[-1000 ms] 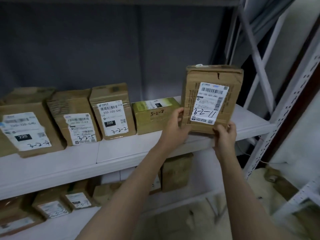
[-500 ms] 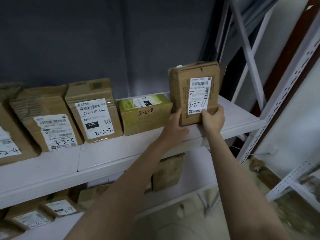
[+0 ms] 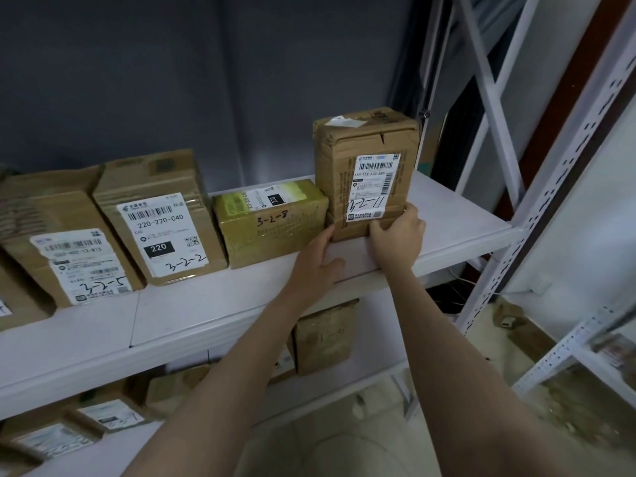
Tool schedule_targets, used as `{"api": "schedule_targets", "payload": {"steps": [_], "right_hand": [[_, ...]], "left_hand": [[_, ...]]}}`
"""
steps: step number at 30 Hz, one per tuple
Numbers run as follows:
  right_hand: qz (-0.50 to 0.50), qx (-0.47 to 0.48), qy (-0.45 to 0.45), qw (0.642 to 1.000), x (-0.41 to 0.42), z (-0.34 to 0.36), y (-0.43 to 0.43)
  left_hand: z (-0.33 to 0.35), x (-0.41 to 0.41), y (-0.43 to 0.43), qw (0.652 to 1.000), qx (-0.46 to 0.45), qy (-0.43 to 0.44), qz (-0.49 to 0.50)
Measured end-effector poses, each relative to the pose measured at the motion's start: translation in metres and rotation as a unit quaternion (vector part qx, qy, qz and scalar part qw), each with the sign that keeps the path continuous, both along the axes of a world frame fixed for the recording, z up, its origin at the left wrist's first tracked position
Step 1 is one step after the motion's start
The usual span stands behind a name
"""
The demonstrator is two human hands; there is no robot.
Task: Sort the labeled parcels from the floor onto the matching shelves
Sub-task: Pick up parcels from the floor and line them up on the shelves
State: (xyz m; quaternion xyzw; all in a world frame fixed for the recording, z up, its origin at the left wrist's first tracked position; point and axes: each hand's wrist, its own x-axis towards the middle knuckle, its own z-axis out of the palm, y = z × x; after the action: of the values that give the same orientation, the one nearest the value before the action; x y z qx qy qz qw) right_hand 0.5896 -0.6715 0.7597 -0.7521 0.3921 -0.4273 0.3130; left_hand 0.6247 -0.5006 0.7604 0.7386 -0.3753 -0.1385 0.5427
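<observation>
The tall parcel [image 3: 344, 173] is brown cardboard with a white label [image 3: 373, 187] printed in black barcodes. The low box [image 3: 275, 235] is yellow-green. The shelf [image 3: 206, 304] is white, the wall [image 3: 172, 80] dark grey-blue.

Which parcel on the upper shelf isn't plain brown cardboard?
The parcel marked 3-2-8: yellow-green wrap, lying low between the brown 3-2-2 parcel and the brown 3-2-11 parcel.

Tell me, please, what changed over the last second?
The 3-2-11 parcel moved from mid-air down onto the shelf, upright beside the 3-2-8 parcel. The right hand still grips its lower right corner; the left hand only touches its lower left edge. The other parcels stayed put.
</observation>
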Motion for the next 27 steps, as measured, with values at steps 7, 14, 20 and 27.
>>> {"api": "schedule_targets", "payload": {"steps": [7, 14, 20, 27], "right_hand": [[-0.026, -0.017, 0.010, 0.999, 0.000, -0.004, 0.000], [-0.057, -0.070, -0.080, 0.993, -0.004, -0.001, 0.009], [-0.018, -0.175, -0.107, 0.979, -0.014, -0.003, 0.033], [0.126, -0.183, -0.102, 0.970, -0.034, -0.041, 0.110]], "left_hand": [[-0.007, 0.002, -0.002, 0.999, 0.006, -0.036, 0.017], [-0.011, -0.002, 0.001, 0.995, -0.076, 0.000, 0.072], [0.000, -0.006, 0.024, 0.978, -0.109, -0.077, 0.163], [-0.012, -0.016, 0.090, 0.969, -0.067, -0.119, 0.204]]}}
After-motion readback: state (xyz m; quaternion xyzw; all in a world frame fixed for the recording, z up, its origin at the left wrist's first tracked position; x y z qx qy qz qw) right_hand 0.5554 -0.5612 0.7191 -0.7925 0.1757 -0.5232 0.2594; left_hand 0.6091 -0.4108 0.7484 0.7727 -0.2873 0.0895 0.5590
